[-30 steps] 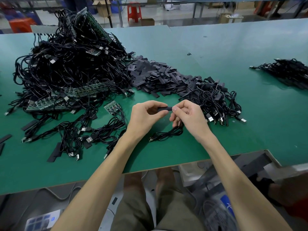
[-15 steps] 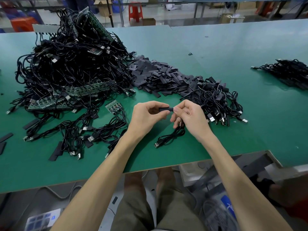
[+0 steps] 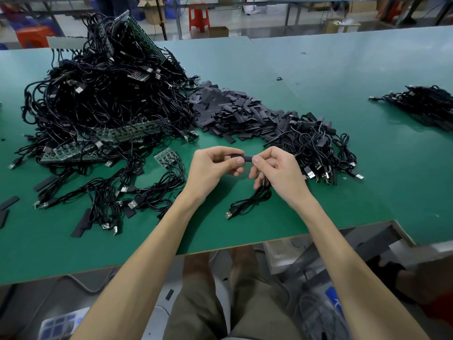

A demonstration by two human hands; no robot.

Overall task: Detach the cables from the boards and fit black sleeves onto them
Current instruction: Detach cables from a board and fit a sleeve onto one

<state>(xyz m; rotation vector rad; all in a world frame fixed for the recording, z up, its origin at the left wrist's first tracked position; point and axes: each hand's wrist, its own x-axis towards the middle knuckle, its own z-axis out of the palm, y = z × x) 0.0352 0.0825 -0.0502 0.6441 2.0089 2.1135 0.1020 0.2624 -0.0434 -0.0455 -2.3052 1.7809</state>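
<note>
Left hand (image 3: pixel 210 169) and right hand (image 3: pixel 278 173) pinch a black sleeve (image 3: pixel 243 157), its ends hidden

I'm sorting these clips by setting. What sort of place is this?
Most likely a factory assembly floor. A long green workbench holds a big tangle of USB cables plugged into circuit boards, beside a heap of cut black sleeves. Cartons and a red stool stand behind.

The table (image 3: pixel 367 168) has a smooth matt green top, the sleeves (image 3: pixel 232 114) look matt black – the cables (image 3: pixel 103 101) glossier, with metal plugs – and the boards (image 3: pixel 122 133) green.
</note>
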